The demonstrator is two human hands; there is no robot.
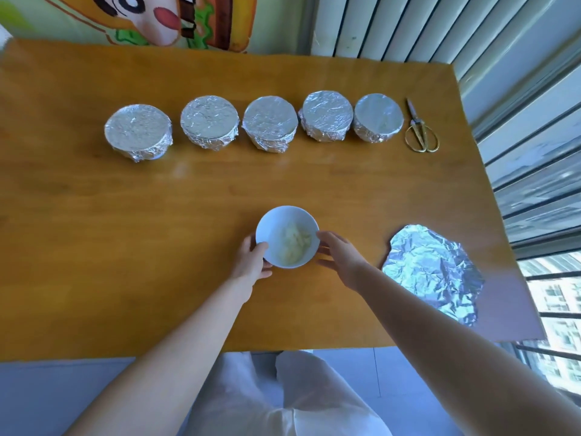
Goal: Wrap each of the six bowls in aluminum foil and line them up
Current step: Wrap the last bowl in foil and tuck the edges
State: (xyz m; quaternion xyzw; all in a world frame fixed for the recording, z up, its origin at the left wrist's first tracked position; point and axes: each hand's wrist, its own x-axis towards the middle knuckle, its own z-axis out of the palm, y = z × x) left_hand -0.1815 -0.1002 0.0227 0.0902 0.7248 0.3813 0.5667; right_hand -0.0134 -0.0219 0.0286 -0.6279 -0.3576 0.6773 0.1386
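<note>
- White cloth covers the person's lap (283,404) at the bottom edge, and both bare forearms reach over the near side of the orange-brown wooden table (125,231).
- Left hand (251,262) grips the small white round bowl (287,236), thumb on its near-left rim and fingers curled round its side.
- Right hand (341,259) cups the bowl's right side, thumb at the rim and fingers curved against the wall.
- Uncovered, the bowl stands on the table's near middle and holds pale yellowish food.
- Right of it, well apart, lies a crinkled sheet of silver aluminium foil (434,272), flat near the table's right edge.
- Five foil-wrapped bowls (270,122) stand in a row across the far side.
- Gold-handled scissors (419,127) lie just beside the rightmost one.
</note>
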